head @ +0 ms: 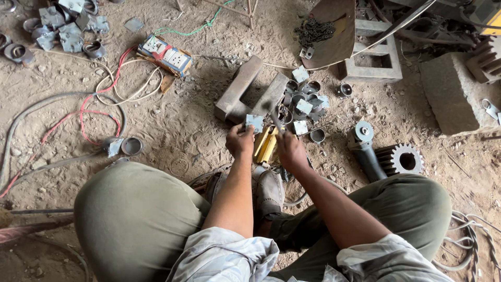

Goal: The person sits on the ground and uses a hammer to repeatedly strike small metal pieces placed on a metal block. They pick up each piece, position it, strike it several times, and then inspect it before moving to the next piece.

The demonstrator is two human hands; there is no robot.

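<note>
I squat on a dirt floor, knees wide in olive trousers. My left hand (240,141) grips a small square grey metal plate (255,122) and holds it against the end of a steel bar (271,96). My right hand (290,150) is closed around the handle of a hammer (273,116) whose head is raised just right of the plate. A yellow tool (265,145) lies on the ground between my hands. A heap of similar square plates and short metal rings (304,101) lies just beyond, to the right of the bar.
An angle grinder (365,149) and a toothed gear (402,159) lie at the right. A power strip (166,55) with red and white cables sits at the upper left, beside more plates and rings (62,28). A concrete block (454,94) and a metal frame (373,57) stand at the upper right.
</note>
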